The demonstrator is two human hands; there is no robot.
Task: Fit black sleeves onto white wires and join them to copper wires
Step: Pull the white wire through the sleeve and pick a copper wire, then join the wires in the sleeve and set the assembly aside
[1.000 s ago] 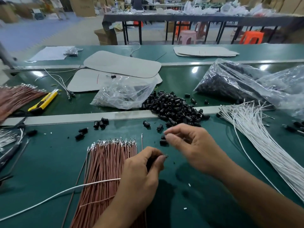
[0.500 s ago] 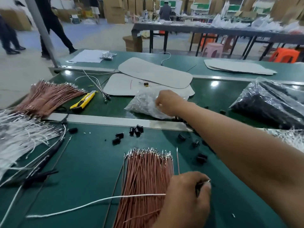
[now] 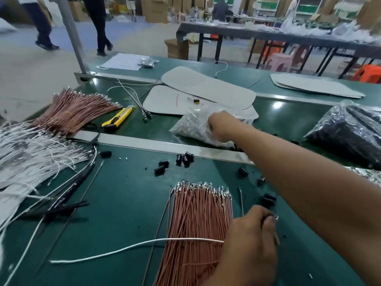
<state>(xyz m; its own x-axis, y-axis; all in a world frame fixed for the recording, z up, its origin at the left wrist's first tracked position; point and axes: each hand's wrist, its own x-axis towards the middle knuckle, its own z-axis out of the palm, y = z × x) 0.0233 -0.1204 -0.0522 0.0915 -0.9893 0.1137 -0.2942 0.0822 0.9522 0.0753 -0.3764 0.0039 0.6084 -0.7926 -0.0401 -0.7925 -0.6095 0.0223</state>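
Two hands work over the green table: the left hand is fisted round one white wire, which trails left across the near bundle of copper wires. The right hand reaches to a clear plastic bag, fingers bent onto it; whether they pinch anything cannot be told. Loose black sleeves lie between bundle and bag.
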